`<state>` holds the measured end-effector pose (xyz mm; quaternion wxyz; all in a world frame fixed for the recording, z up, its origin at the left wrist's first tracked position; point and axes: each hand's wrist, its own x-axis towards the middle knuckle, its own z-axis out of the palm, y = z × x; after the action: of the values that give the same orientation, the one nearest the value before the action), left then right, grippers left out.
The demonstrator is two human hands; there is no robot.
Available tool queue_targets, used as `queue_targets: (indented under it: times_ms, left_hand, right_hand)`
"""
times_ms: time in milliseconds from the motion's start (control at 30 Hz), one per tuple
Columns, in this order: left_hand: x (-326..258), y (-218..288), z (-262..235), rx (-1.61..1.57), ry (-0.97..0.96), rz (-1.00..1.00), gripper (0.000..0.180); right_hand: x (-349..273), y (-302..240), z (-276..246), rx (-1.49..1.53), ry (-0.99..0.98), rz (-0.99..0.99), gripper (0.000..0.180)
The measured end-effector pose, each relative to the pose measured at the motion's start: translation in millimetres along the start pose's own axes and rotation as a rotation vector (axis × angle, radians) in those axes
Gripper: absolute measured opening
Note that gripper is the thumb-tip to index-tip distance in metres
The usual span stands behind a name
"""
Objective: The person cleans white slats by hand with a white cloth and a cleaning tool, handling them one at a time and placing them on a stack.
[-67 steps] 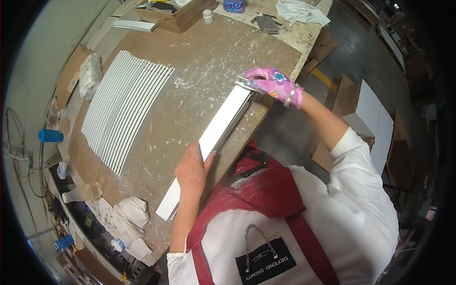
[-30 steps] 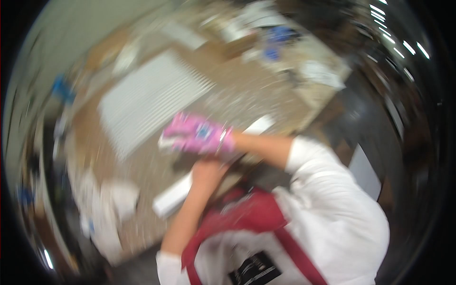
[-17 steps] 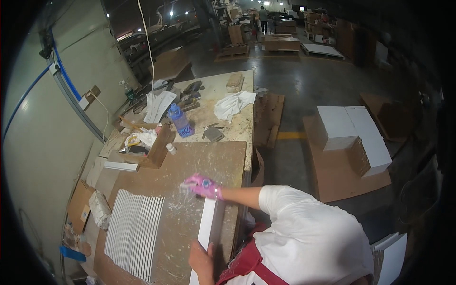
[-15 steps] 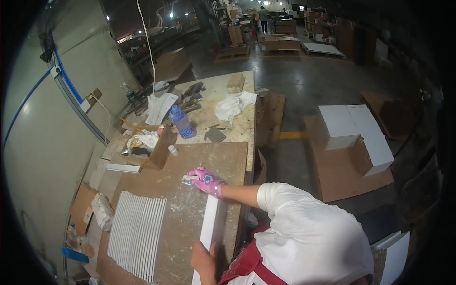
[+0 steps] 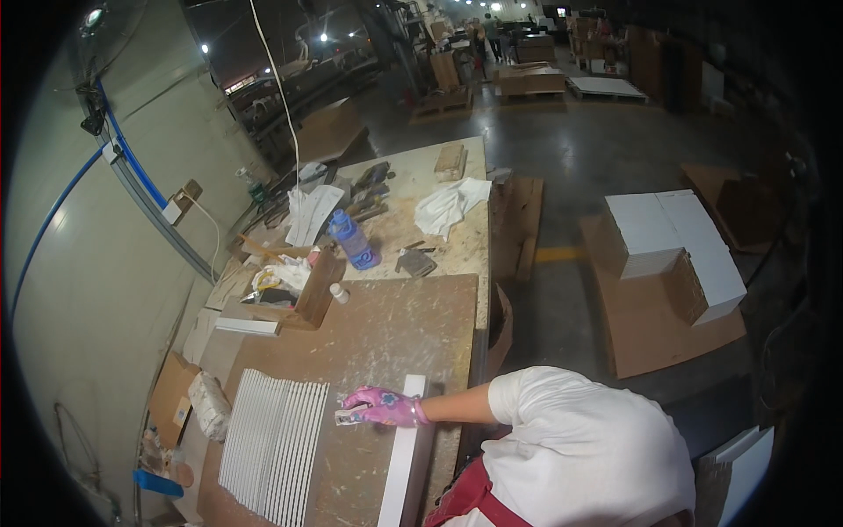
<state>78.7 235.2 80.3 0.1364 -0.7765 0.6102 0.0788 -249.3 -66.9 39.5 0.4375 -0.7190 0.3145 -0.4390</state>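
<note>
Pink-gloved right hand point(image 5: 384, 407) gripping scraper point(image 5: 349, 415) beside white strip point(image 5: 402, 457).

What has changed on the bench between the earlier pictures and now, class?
The right hand in the pink glove has left the far end of the white strip and now rests on the board to its left, holding a small scraper. The left hand, earlier on the strip's near end, is out of view. The row of white slats stayed put.

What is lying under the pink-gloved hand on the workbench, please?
A small flat scraper-like tool shows under the right hand, against the dusty brown board. The glove covers its handle, so how it is gripped is hidden.
</note>
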Motion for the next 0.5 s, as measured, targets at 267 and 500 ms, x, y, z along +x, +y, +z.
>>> queue_targets:
  times_ms: [267, 500]
  left_hand:
    - [49.7, 87.9, -32.0, -0.318, 0.292, 0.284, 0.067]
    - [33.4, 126.7, -200.1, -1.225, 0.418, 0.902, 0.015]
  right_hand:
    - [-0.9, -8.5, 2.8, -0.033, -0.026, 0.001, 0.038]
    - [-1.8, -4.2, 2.7, -0.092, -0.026, -0.079, 0.038]
